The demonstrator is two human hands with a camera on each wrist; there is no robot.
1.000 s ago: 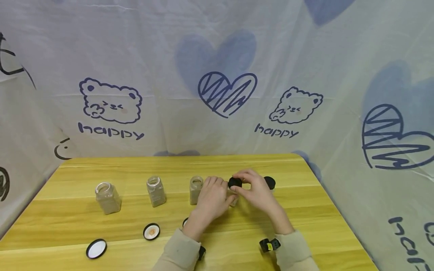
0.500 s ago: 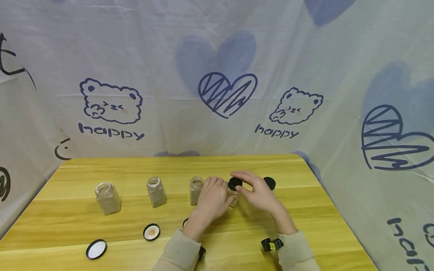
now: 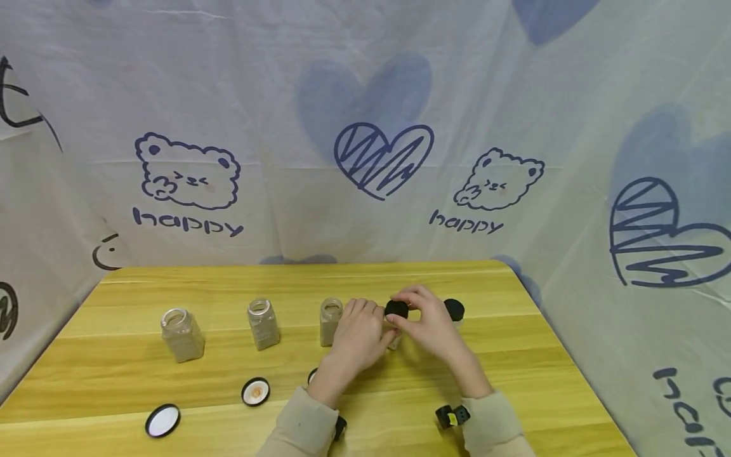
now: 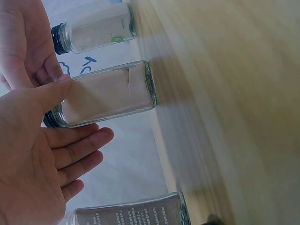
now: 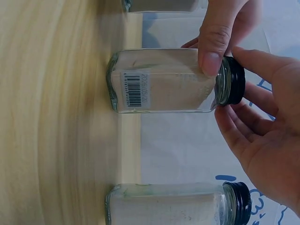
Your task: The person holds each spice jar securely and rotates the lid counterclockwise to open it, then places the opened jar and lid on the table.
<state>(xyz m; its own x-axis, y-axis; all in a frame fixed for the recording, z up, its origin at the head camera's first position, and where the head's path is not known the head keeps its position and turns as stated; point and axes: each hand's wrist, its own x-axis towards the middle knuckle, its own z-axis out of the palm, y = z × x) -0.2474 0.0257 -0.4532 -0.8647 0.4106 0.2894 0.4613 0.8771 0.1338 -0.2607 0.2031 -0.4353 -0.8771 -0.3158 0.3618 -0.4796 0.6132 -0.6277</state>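
A square glass jar (image 5: 164, 84) filled with pale tan powder stands on the table, a barcode label on one side. My left hand (image 3: 356, 330) steadies it, thumb pressed on the glass near the neck and fingers along the opposite side. Its black screw lid (image 3: 396, 309) sits on the mouth, pinched between the thumb and fingers of my right hand (image 3: 428, 324). In the head view the left hand hides most of this jar. Just right of it, another jar with a black lid (image 3: 454, 309) is partly covered by my right hand.
Three uncapped jars of powder stand in a row to the left: a far left jar (image 3: 183, 335), a second jar (image 3: 263, 324) and a third jar (image 3: 330, 322) beside my left hand. Upturned lids, including a white-lined lid (image 3: 162, 420) and a stained lid (image 3: 255, 391), lie nearer me.
Half a second ago my right fingers were spread looser around the black lid; now they pinch it again, the wrist slightly turned. My left hand and the jar stay in place.
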